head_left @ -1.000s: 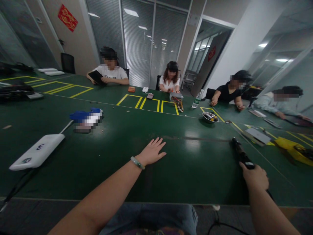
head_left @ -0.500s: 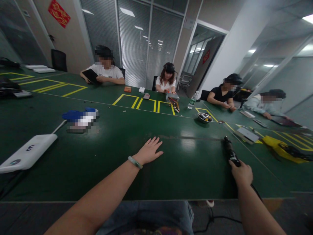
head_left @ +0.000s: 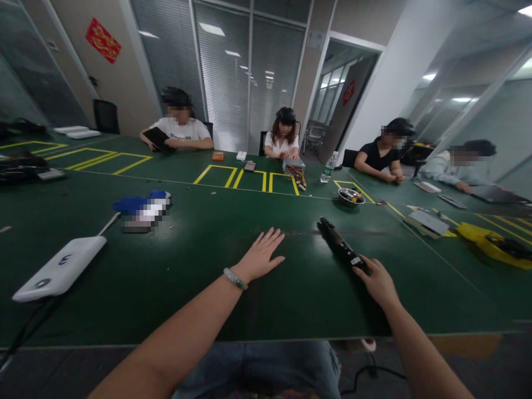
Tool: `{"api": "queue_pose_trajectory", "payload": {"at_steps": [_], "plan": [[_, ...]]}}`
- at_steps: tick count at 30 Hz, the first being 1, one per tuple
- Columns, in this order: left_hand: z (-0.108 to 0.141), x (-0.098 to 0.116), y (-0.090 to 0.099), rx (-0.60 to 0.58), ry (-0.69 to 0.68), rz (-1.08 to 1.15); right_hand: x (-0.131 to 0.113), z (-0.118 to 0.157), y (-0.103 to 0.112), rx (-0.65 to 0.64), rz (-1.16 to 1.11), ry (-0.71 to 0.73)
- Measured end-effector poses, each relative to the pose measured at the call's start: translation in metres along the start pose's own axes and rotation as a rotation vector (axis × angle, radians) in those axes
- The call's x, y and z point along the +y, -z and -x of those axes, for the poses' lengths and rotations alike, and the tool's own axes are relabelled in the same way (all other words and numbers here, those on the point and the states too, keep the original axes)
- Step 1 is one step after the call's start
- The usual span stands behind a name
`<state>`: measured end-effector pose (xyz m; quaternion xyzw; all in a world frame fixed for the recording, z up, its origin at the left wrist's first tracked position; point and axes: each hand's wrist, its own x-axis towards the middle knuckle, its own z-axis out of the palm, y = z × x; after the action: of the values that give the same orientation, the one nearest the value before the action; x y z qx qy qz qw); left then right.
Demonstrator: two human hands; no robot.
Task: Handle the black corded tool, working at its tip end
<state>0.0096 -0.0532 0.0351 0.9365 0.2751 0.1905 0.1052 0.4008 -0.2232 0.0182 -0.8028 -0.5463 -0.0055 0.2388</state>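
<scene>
The right grip (head_left: 377,277) is closed round the near end of a black rod-shaped tool (head_left: 338,241), smooth and slightly glossy with small pale markings, which slants away from it, forward and leftward, over the dark green bench (head_left: 299,310). To its left, the left grip (head_left: 262,256) is opened out flat, palm down, holding nothing; behind it on the wrist sits a rounded, polished bangle (head_left: 235,279) in mottled pale green. The bench top is smooth enough to give back a soft glare near the tool's far end. Beyond the right grip stand a round, shiny metal bowl (head_left: 351,196) with small mixed pieces in it and a clear plastic bottle (head_left: 328,168); farther right lies a limp yellow bag (head_left: 477,238). Well left of the left grip is a white slab (head_left: 62,269) with rounded edges. The tool's near end is hidden inside the right grip, and whether its far end touches the surface is hard to tell. Whether the left palm presses down cannot be seen, and both forearms are cut off below.
</scene>
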Motion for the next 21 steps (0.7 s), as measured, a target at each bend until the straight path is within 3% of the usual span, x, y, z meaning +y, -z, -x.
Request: {"api": "queue_pose_trajectory", "payload": {"at_steps": [9, 13, 17, 21], "plan": [[-0.001, 0.017, 0.006, 0.068, -0.178, -0.124, -0.146, -0.017, -0.053, -0.258, -0.305, 0.381], [0.001, 0.009, 0.007, 0.095, -0.076, -0.112, -0.205, -0.038, -0.078, -0.360, -0.372, 0.586], [0.001, -0.003, 0.014, 0.102, 0.066, -0.112, -0.234, -0.052, -0.092, -0.336, -0.247, 0.659], [0.000, -0.008, 0.020, 0.077, 0.092, -0.126, -0.235, -0.043, -0.086, -0.213, -0.089, 0.600]]}}
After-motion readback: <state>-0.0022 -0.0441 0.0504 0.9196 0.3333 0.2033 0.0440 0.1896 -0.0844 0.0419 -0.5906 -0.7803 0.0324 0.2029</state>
